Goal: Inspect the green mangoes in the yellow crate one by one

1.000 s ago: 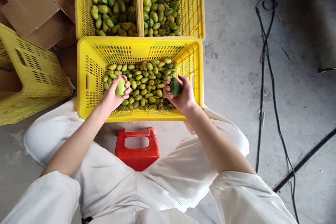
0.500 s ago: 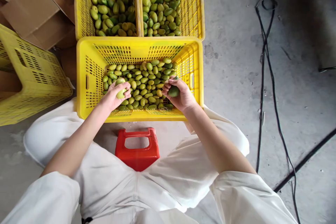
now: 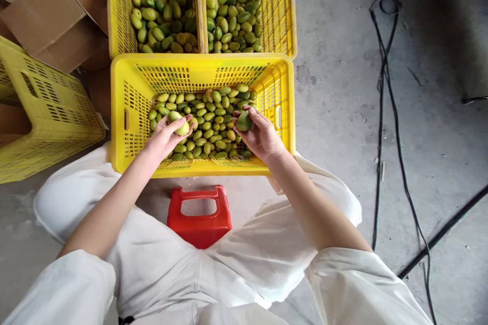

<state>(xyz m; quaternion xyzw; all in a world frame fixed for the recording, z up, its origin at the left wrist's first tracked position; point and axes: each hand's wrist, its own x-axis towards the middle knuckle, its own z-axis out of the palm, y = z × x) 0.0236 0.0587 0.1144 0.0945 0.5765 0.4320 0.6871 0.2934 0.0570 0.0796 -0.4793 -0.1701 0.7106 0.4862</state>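
My left hand (image 3: 168, 134) holds a pale yellow-green oval fruit (image 3: 183, 129), shaped like a small mango, with the thumb lying across it. To the right, my right hand (image 3: 256, 134) is curled around a darker green oval fruit (image 3: 244, 121), which rests on its fingers under the thumb. Both hands are above a yellow plastic crate (image 3: 202, 168) with slotted walls. Many green and yellowish oval fruits (image 3: 209, 125) cover its bottom, partly hidden by my hands.
Behind stand two more yellow crates, left (image 3: 121, 15) and right (image 3: 280, 10), both holding similar fruits. A tilted yellow crate (image 3: 57, 99) and cardboard boxes (image 3: 46, 15) lie at left. A red plastic stool (image 3: 200, 231) is between my legs. Black cables (image 3: 396, 111) run along the floor at right.
Both hands have turned and loosened their fingers somewhat, showing more of the fruits. The right-hand fruit has shifted slightly left and up. Both fruits are still held.
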